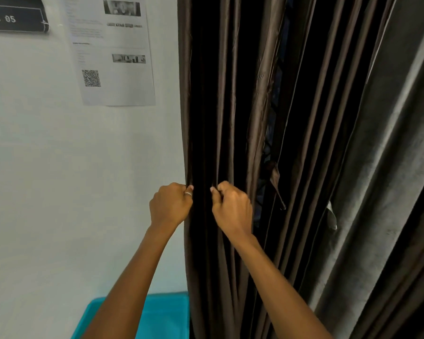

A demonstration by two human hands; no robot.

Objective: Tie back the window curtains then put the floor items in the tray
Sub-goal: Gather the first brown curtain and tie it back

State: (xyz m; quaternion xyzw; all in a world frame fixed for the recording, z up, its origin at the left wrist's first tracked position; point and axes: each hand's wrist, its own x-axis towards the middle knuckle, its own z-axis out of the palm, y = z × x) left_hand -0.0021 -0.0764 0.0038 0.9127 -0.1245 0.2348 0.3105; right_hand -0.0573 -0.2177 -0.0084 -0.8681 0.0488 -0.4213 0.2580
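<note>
Brown satin curtain (230,118), hanging in folds at centre frame beside the white wall (59,167). Left hand (170,205) fisted on its wall-side edge; right hand (231,207) pinching a fold just beside it, fingers curled tight. Tie strap (277,187) dangles loose, right of both hands. Teal tray (162,314) at lower centre, partly behind the arms. Risks: slick folds slipping from the pinch; the bundle spilling when one hand lets go to reach for the strap.
</note>
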